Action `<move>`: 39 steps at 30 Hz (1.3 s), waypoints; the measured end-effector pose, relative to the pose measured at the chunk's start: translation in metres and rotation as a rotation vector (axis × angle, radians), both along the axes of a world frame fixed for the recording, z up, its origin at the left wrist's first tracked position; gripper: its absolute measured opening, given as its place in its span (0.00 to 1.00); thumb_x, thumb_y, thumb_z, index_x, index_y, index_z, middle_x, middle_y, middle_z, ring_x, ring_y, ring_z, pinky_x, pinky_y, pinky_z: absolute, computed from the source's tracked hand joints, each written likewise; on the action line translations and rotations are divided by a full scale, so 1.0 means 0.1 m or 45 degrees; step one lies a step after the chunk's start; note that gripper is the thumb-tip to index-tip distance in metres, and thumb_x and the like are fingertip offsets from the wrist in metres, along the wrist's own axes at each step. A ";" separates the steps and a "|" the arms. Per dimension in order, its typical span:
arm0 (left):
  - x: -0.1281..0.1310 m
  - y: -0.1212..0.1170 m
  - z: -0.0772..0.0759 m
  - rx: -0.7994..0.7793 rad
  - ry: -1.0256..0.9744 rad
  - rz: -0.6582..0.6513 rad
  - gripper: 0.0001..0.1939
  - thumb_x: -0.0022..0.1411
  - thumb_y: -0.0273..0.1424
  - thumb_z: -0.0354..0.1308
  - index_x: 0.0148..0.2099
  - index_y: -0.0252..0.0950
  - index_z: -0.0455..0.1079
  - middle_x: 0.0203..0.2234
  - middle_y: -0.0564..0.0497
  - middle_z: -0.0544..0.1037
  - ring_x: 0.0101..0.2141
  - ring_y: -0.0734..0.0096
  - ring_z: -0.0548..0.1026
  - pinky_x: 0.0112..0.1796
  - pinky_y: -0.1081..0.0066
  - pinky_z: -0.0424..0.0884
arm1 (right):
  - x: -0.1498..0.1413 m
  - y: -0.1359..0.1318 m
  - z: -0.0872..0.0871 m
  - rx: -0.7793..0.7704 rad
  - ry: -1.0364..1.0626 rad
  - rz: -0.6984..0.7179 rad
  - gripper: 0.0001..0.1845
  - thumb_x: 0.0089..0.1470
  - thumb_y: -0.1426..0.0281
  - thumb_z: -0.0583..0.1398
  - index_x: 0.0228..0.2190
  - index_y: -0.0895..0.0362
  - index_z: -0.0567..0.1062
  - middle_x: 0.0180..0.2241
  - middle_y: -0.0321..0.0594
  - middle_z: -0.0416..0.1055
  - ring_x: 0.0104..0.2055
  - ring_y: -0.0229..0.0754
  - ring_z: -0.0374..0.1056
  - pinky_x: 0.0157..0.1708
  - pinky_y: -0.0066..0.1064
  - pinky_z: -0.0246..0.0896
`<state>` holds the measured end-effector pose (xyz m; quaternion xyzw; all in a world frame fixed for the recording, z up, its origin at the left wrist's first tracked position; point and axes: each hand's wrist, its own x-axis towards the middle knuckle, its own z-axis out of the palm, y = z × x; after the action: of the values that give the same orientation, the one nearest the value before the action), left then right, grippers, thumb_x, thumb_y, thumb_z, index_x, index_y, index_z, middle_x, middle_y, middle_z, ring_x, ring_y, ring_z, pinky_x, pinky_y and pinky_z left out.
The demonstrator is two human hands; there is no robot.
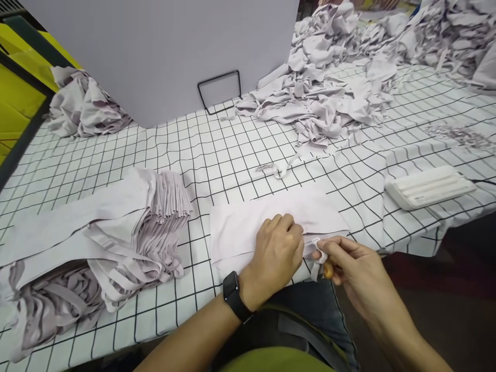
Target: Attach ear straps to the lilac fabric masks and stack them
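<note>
On checked cloth, left hand curled closed on fabric, right hand pinching strap

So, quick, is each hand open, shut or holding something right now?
Left hand: curled on the cloth; whether it grips can't be told.
Right hand: closed, pinching the strap; what the orange bit there is, I can't tell.

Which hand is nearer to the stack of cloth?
Left. The left hand is on the flat cloth, right of the stack; the right hand is farther right, pinching a strap.
</note>
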<state>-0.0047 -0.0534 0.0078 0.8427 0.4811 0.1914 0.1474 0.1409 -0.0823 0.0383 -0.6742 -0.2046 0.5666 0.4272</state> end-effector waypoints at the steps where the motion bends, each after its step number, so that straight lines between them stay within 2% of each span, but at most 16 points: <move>1: 0.00 0.00 -0.01 0.020 -0.028 -0.004 0.09 0.69 0.25 0.53 0.35 0.36 0.71 0.33 0.49 0.74 0.35 0.64 0.71 0.35 0.63 0.66 | 0.00 0.00 -0.03 -0.002 0.004 -0.013 0.18 0.30 0.60 0.75 0.17 0.60 0.79 0.18 0.40 0.73 0.15 0.31 0.60 0.12 0.21 0.51; 6: 0.00 -0.02 -0.04 0.129 -0.125 -0.049 0.10 0.69 0.25 0.53 0.33 0.36 0.69 0.32 0.50 0.72 0.35 0.64 0.70 0.36 0.62 0.64 | -0.02 0.04 -0.10 0.000 0.015 -0.073 0.17 0.32 0.62 0.75 0.18 0.59 0.78 0.16 0.37 0.70 0.15 0.31 0.60 0.12 0.21 0.52; 14: 0.02 -0.03 -0.03 0.212 -0.120 -0.096 0.10 0.69 0.24 0.52 0.32 0.34 0.67 0.31 0.50 0.70 0.35 0.64 0.68 0.36 0.63 0.63 | -0.04 0.08 -0.08 -0.027 0.011 -0.122 0.18 0.29 0.62 0.76 0.18 0.60 0.78 0.15 0.35 0.68 0.14 0.31 0.59 0.12 0.21 0.50; 19: 0.03 -0.03 -0.01 0.259 -0.092 -0.128 0.12 0.70 0.24 0.50 0.32 0.33 0.68 0.30 0.49 0.70 0.34 0.63 0.67 0.36 0.63 0.64 | -0.03 0.06 -0.08 -0.001 -0.009 -0.097 0.16 0.32 0.63 0.75 0.17 0.59 0.77 0.14 0.33 0.65 0.14 0.29 0.56 0.12 0.21 0.48; 25: 0.03 -0.03 0.03 0.312 0.027 -0.219 0.12 0.68 0.21 0.49 0.31 0.33 0.67 0.28 0.47 0.69 0.32 0.62 0.67 0.34 0.64 0.64 | -0.04 0.05 -0.06 0.033 0.027 0.022 0.17 0.35 0.64 0.74 0.15 0.58 0.73 0.16 0.31 0.63 0.16 0.28 0.51 0.14 0.21 0.47; 34: 0.07 0.02 0.03 0.474 0.119 -0.305 0.14 0.65 0.15 0.47 0.30 0.33 0.66 0.27 0.48 0.68 0.31 0.63 0.67 0.34 0.65 0.62 | 0.06 0.18 0.05 -0.089 0.002 0.302 0.22 0.31 0.60 0.73 0.11 0.58 0.68 0.13 0.30 0.59 0.14 0.25 0.42 0.15 0.22 0.35; 36: 0.06 0.04 0.04 0.440 0.148 -0.324 0.13 0.65 0.16 0.48 0.31 0.33 0.66 0.28 0.47 0.69 0.32 0.62 0.68 0.35 0.65 0.63 | 0.09 0.16 0.04 -0.083 -0.021 0.345 0.22 0.31 0.59 0.74 0.13 0.58 0.70 0.13 0.29 0.58 0.15 0.25 0.41 0.15 0.23 0.34; 39: 0.00 0.00 0.06 0.331 0.157 -0.327 0.10 0.67 0.19 0.50 0.33 0.33 0.67 0.31 0.47 0.71 0.35 0.62 0.69 0.37 0.64 0.65 | 0.21 0.03 0.00 -0.064 -0.107 0.478 0.21 0.36 0.55 0.74 0.22 0.58 0.77 0.17 0.32 0.65 0.15 0.28 0.46 0.16 0.23 0.40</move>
<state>-0.0050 -0.0530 0.0143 0.9192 0.3491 0.1796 0.0307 0.1622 -0.0788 0.0383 -0.6577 -0.3302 0.6126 0.2881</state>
